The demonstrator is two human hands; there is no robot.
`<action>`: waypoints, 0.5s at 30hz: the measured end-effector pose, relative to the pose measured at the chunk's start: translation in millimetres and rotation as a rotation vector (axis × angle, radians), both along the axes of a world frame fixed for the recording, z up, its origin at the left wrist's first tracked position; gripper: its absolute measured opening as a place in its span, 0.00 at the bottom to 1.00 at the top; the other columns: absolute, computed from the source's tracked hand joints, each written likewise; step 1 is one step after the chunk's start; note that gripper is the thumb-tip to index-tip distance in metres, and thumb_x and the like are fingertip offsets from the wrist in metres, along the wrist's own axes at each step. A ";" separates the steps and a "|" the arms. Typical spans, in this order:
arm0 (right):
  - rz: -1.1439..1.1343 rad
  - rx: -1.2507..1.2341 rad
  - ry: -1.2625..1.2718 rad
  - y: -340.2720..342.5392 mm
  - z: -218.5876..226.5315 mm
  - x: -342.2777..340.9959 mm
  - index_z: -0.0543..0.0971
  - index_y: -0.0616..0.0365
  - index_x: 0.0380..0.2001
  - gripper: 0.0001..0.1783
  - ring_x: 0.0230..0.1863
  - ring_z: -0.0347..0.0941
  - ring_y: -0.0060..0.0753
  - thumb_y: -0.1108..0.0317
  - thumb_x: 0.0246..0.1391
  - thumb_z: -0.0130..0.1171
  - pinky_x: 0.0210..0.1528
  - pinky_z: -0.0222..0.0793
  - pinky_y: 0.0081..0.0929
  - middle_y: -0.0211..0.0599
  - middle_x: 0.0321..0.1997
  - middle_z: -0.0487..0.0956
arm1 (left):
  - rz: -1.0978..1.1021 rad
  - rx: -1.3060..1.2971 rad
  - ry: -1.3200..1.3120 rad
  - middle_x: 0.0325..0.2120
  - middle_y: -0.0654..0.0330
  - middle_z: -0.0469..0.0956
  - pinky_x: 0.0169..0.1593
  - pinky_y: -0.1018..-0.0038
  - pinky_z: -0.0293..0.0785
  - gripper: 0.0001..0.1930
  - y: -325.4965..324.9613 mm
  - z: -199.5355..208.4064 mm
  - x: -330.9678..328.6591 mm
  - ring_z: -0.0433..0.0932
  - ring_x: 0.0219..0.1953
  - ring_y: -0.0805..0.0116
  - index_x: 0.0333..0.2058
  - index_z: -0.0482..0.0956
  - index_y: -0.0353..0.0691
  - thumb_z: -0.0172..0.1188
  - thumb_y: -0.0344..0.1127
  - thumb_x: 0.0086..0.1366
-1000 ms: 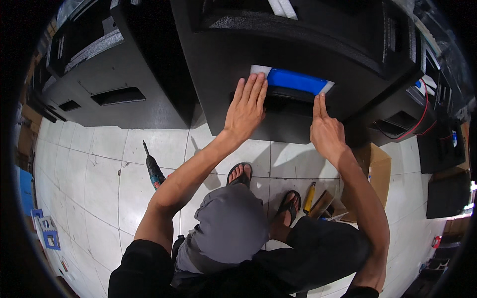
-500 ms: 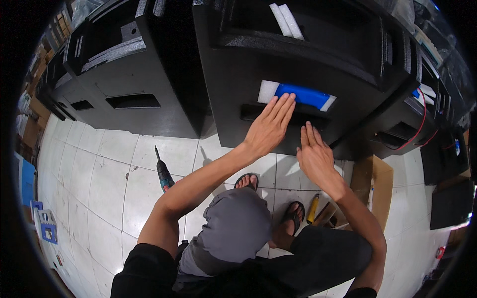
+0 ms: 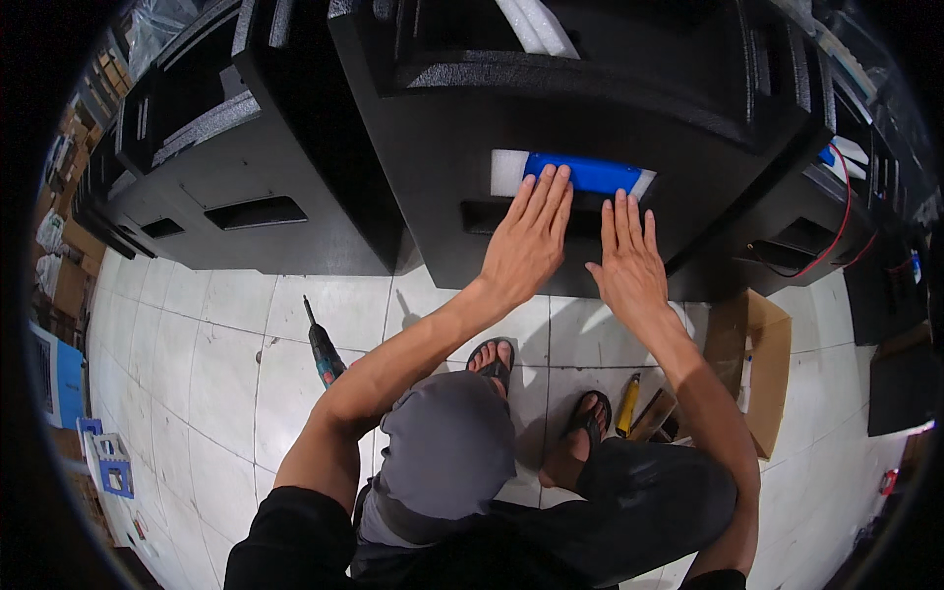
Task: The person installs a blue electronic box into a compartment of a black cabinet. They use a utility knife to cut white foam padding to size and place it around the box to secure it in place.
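Here, blue label [image 3: 582, 173] touching left hand [image 3: 526, 246] fingertips, just above right hand [image 3: 629, 264].

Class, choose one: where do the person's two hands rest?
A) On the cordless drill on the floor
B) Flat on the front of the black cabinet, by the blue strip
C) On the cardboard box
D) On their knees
B: the left hand and the right hand lie flat, fingers spread, on the black cabinet, fingertips at the blue strip; the drill lies untouched on the floor.
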State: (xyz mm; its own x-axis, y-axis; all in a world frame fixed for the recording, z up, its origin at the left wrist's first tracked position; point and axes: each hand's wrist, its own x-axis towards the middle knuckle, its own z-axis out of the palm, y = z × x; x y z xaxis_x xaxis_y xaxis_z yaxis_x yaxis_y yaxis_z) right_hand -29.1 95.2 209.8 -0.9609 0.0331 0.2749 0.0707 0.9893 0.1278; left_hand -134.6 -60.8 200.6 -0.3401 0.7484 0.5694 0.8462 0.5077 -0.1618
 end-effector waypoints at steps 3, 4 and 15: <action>-0.002 0.014 -0.022 1.3 -3.6 10.2 0.52 0.74 0.68 0.45 0.77 0.40 0.53 0.58 0.57 0.59 0.76 0.32 0.49 0.60 0.75 0.47 | -0.032 0.069 0.054 0.66 0.41 0.56 0.72 0.55 0.45 0.47 11.8 4.8 -2.3 0.53 0.70 0.47 0.65 0.56 0.26 0.68 0.40 0.51; 0.010 0.018 -0.023 -1.2 -6.8 13.6 0.52 0.74 0.68 0.45 0.77 0.40 0.53 0.58 0.57 0.59 0.76 0.32 0.49 0.60 0.75 0.47 | -0.036 0.080 0.069 0.66 0.40 0.57 0.72 0.54 0.45 0.47 13.0 7.6 -5.0 0.54 0.70 0.45 0.65 0.55 0.25 0.68 0.40 0.51; 0.151 -0.044 -0.057 -24.5 -12.9 24.8 0.56 0.73 0.67 0.43 0.77 0.41 0.54 0.60 0.55 0.62 0.75 0.36 0.50 0.61 0.74 0.49 | 0.126 0.033 0.436 0.59 0.44 0.64 0.68 0.51 0.54 0.33 27.8 -15.7 -37.5 0.63 0.63 0.48 0.63 0.62 0.28 0.54 0.39 0.61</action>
